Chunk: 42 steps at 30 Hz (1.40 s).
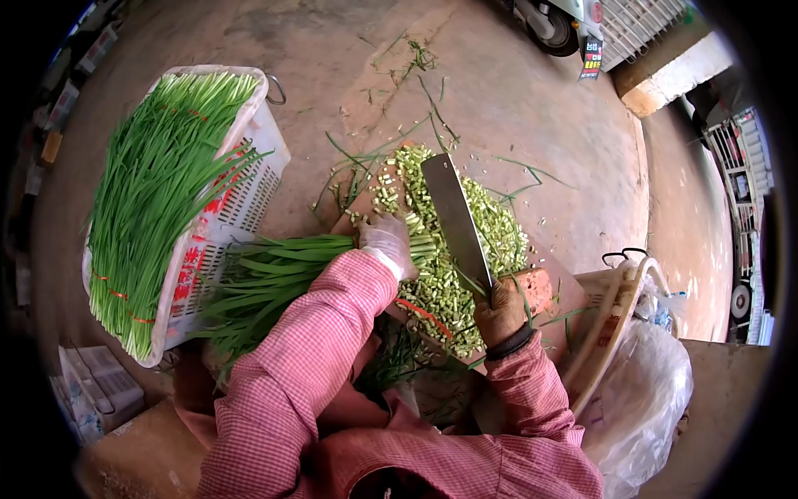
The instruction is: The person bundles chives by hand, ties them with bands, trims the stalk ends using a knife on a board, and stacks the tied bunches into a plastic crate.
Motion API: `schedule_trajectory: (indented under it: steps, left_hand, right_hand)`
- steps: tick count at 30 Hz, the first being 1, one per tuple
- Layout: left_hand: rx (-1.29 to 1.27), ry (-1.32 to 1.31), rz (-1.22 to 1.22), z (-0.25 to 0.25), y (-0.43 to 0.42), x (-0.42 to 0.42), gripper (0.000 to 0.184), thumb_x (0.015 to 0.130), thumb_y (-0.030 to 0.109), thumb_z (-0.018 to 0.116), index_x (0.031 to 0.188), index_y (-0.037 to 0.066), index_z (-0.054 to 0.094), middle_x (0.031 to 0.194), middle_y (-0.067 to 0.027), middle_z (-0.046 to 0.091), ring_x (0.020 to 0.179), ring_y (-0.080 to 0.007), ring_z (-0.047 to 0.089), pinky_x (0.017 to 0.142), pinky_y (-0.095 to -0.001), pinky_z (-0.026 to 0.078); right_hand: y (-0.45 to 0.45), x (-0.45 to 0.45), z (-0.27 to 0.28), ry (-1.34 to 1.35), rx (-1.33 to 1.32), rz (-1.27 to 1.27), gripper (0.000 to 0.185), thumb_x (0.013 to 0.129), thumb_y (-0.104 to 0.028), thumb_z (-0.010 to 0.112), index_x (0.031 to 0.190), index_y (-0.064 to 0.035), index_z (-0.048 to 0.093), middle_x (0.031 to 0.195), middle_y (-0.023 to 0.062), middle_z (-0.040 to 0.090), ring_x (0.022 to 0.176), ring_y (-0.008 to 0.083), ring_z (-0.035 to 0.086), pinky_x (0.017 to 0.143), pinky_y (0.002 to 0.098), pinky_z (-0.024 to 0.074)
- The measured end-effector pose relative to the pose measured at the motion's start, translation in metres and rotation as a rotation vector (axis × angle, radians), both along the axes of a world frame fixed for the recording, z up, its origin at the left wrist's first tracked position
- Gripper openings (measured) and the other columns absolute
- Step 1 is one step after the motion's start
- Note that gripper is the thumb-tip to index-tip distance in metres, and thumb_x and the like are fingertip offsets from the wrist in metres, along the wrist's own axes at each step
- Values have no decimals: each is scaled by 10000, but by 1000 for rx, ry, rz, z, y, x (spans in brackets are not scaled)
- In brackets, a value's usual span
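Note:
My left hand [388, 239], in a thin clear glove, is closed over a bunch of long green chives [283, 270]. The leaves trail left past my sleeve, and the pale cut ends point right toward the blade. In my right hand [501, 314], fingers wrapped round its handle, is a cleaver [459, 218] with a wide dark blade. It lies across a heap of chopped stalk pieces [497, 226] on a board [559, 264]. A reddish brick-like block [534, 289] rests beside my right hand. An orange-red strip [426, 318] lies on the pieces near me.
At the left stands a white slotted crate [252, 187] filled with banded bundles of chives [158, 183]. A pale basket [611, 333] with a clear plastic bag [644, 399] is at my right. Loose leaves [422, 56] litter the floor. A parked scooter [555, 27] is beyond.

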State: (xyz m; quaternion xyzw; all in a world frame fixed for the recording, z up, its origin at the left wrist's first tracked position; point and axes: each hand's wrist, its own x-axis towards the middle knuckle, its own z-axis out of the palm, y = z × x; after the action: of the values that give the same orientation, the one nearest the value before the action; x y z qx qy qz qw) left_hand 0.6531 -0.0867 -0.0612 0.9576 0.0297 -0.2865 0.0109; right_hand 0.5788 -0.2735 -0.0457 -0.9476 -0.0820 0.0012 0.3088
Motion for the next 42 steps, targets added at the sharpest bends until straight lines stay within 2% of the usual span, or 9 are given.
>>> schedule_trajectory:
  steps: [18, 20, 24, 26, 30, 35, 37, 39, 42]
  left_hand:
    - [-63, -25, -25, -9, 8, -11, 858, 553, 446, 723, 1225, 60, 355, 1171, -111, 469, 1110, -253, 450, 941, -413, 344]
    - [-249, -365, 20, -1, 26, -28, 879, 490, 417, 751, 1191, 39, 378, 1095, -161, 493, 1044, -298, 482, 917, -385, 378]
    - [-1025, -590, 416, 41, 105, -67, 775, 515, 139, 768, 1175, 35, 375, 1050, -122, 518, 975, -247, 524, 860, -321, 424]
    - [-1548, -737, 545, 35, 139, -93, 783, 530, 22, 773, 1199, 41, 367, 1130, -75, 501, 1042, -198, 503, 920, -331, 407]
    - [-1551, -982, 293, 101, 154, -148, 880, 545, 41, 760, 1279, 46, 275, 1186, -97, 453, 1098, -200, 454, 943, -336, 378]
    - [-1048, -1199, 182, 228, 141, -219, 922, 518, 135, 778, 1267, -10, 261, 1183, -153, 430, 1104, -246, 441, 956, -335, 349]
    - [-563, -983, 5, 295, 156, -271, 1152, 500, 230, 823, 1365, 5, 96, 1352, -160, 279, 1262, -242, 275, 1042, -340, 212]
    - [-622, -707, -184, 342, 200, -310, 1253, 496, 387, 833, 1370, -9, 29, 1407, -204, 149, 1307, -273, 171, 1057, -364, 165]
    - [-778, -347, 64, 324, 265, -389, 1201, 558, 469, 784, 1364, -25, 44, 1398, -214, 175, 1297, -289, 188, 1052, -386, 179]
  right_hand:
    - [26, 49, -69, 515, -84, -127, 247, 769, -246, 614, 819, -5, 618, 662, 191, 600, 662, 312, 610, 601, 406, 455]
    - [12, 56, -61, 399, -189, -48, 392, 757, -253, 630, 1056, -15, 544, 865, 234, 600, 796, 325, 598, 693, 417, 465]
    - [18, 9, 15, -82, -422, -128, 859, 671, -258, 706, 1335, -35, 210, 1349, 251, 247, 1189, 436, 304, 969, 441, 326]
    - [42, -13, 35, -171, -71, 145, 990, 590, -306, 761, 1340, 0, 191, 1344, 256, 256, 1211, 419, 292, 1019, 429, 257]
    - [126, -35, 52, -231, 462, 585, 1201, 481, -367, 822, 1354, 30, 98, 1329, 238, 290, 1223, 364, 311, 1026, 405, 248]
    - [260, -73, 107, 1038, 2006, 1105, 681, 802, -320, 588, 1344, -122, 226, 1360, 43, 307, 1218, 229, 350, 1034, 352, 275]
    - [271, -111, 144, 1009, 1871, 1060, 777, 716, -306, 703, 1322, -101, 262, 1326, 66, 346, 1195, 211, 368, 1013, 361, 305]
    - [283, -151, 145, 535, 1621, 1241, 890, 619, -284, 797, 1310, -80, 274, 1265, 67, 398, 1137, 186, 407, 976, 347, 346]
    - [274, -225, 146, 1076, 1668, 1249, 735, 677, -247, 761, 1262, -61, 357, 1169, 55, 475, 1093, 188, 444, 908, 314, 394]
